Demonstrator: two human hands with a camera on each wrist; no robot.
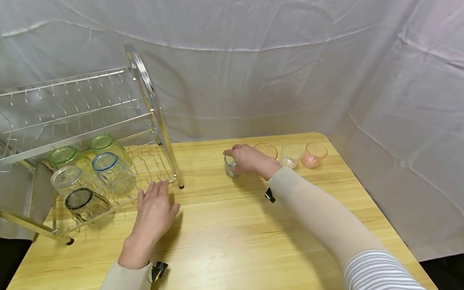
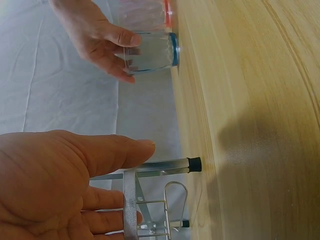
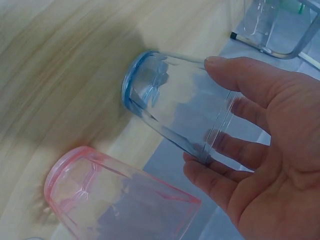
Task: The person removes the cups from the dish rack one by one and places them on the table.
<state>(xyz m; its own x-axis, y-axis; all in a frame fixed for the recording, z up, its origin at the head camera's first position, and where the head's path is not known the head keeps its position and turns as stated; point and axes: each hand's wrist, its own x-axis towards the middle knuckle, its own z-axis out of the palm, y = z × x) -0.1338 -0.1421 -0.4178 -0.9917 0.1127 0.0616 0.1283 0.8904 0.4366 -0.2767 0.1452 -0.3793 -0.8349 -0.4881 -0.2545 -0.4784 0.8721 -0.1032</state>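
My right hand grips a small clear glass with a blue-tinted base that stands on the wooden table. In the right wrist view the thumb lies along one side of this glass and the fingers curl round the other. The left wrist view shows the same grip on the glass. My left hand lies flat with straight fingers on the table, just by the front foot of the metal dish rack. It holds nothing.
Three more glasses stand in a row right of the held one: an amber one, a clear one, a pink one. Several glasses lie on the rack's lower tier. White cloth hangs behind the table.
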